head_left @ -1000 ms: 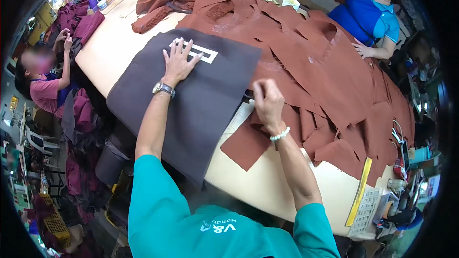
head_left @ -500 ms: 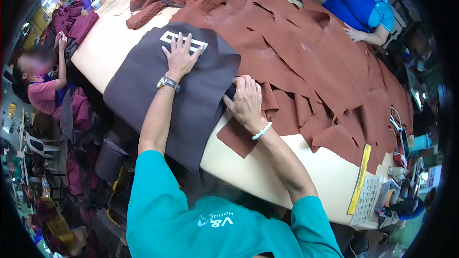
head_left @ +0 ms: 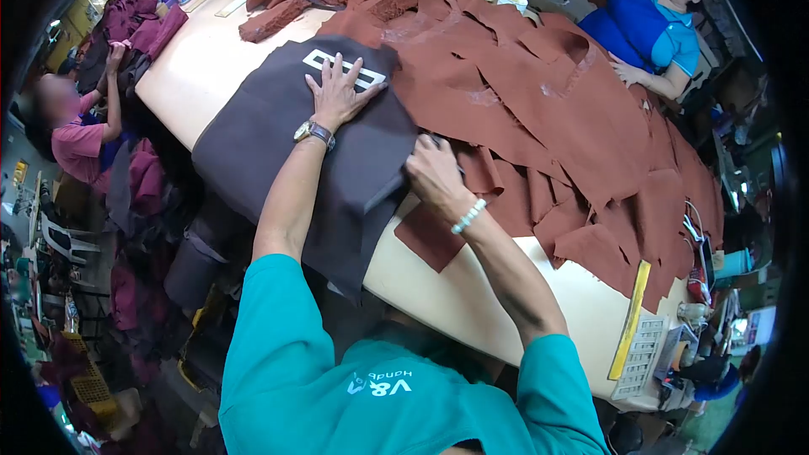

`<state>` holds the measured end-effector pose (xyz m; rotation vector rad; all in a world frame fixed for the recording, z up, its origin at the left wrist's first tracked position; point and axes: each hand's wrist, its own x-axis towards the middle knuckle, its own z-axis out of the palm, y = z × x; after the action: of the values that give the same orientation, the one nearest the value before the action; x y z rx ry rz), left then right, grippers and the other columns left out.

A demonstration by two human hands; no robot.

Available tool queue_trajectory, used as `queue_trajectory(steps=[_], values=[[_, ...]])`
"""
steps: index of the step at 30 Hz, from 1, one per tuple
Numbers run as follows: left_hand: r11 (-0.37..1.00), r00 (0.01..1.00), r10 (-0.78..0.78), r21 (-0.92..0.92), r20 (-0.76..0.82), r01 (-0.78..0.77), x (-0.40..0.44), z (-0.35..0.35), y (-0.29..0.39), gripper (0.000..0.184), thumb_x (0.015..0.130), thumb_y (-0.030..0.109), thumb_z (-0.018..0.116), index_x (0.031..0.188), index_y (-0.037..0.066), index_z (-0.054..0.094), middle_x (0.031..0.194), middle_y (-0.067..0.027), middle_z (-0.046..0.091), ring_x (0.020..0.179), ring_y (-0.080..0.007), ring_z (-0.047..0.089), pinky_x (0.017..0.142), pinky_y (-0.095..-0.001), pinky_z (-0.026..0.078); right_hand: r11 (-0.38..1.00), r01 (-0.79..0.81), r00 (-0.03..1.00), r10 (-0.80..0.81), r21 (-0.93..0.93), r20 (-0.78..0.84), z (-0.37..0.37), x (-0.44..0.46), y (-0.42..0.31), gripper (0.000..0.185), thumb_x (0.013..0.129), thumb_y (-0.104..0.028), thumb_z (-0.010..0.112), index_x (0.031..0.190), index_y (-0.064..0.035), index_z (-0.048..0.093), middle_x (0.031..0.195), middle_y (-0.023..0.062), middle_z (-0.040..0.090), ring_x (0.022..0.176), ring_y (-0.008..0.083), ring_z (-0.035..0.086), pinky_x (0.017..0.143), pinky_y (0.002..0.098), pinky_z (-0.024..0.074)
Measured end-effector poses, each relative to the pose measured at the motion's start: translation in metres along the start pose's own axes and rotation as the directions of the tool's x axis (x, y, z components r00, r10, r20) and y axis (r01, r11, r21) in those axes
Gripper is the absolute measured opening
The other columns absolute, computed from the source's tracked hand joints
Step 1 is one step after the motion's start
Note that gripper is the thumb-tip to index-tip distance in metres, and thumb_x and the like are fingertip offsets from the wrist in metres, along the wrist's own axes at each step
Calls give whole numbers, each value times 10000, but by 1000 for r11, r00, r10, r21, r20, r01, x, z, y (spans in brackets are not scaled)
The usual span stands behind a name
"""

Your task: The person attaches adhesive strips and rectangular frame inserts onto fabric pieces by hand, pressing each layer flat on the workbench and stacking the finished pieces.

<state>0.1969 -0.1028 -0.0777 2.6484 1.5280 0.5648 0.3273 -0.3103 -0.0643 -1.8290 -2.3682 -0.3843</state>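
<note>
My left hand (head_left: 339,94) lies flat with fingers spread across a white frame-shaped template (head_left: 368,77), pressing it onto a large dark grey sheet (head_left: 282,131) that looks like leather. Part of the template is hidden under the fingers. At the sheet's right edge, my right hand (head_left: 436,170) is closed, knuckles up. A small dark thing shows at its fingers, too hidden to name. The dark sheet drapes over the table's near edge. Right beside my right hand lie overlapping reddish-brown sheets (head_left: 539,118).
The pale table (head_left: 455,282) carries a yellow ruler (head_left: 630,320) and a white grid tray (head_left: 642,355) at the near right. A white cup (head_left: 512,2) stands at the back. Co-workers are at the left, the far side and the right, one in a blue apron (head_left: 628,27).
My right hand has turned into a tighter fist at the dark sheet's edge, and the sheet's right side has folded differently. The right co-worker's hand has moved away from the white cup.
</note>
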Motion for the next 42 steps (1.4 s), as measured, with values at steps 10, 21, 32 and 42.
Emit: queue_trajectory(steps=[10, 21, 32, 42], values=[[999, 1000, -11, -47, -8, 11, -4, -3, 5, 784, 769, 689, 487, 1388, 219, 384, 1492, -158, 202, 1383, -367, 134, 1016, -696, 62, 960, 112, 800, 67, 257, -596, -96, -5, -3, 162, 694, -62, 593, 840, -94, 530, 827, 72, 486, 898, 255, 542, 789, 454, 402], [997, 988, -11, -79, 153, 24, 9, 1, -8, 655, 871, 604, 386, 1425, 263, 308, 1511, -151, 153, 1392, -374, 76, 1017, -692, 2, 986, 110, 980, -87, 122, -177, -11, 42, -49, 133, 845, -174, 484, 941, -104, 542, 969, 85, 495, 1065, 251, 494, 942, 596, 364], [984, 986, -10, 177, 165, -19, 18, 1, -13, 615, 883, 589, 365, 1421, 299, 304, 1512, -87, 192, 1395, -318, 139, 1013, -696, 102, 957, -188, 944, 238, 223, -227, -50, -119, -65, 569, 758, -95, 547, 1316, -89, 435, 1348, 181, 376, 1304, 365, 308, 1036, 581, 248], [978, 979, 102, 198, -174, -67, 46, 29, -47, 776, 830, 549, 528, 1460, 250, 188, 1503, -112, 213, 1378, -357, 181, 946, -749, 161, -556, -805, -554, 577, 207, -600, -100, -643, -82, 481, 947, -361, 432, 1275, -11, 465, 1316, 227, 440, 1231, 369, 407, 1027, 496, 309]])
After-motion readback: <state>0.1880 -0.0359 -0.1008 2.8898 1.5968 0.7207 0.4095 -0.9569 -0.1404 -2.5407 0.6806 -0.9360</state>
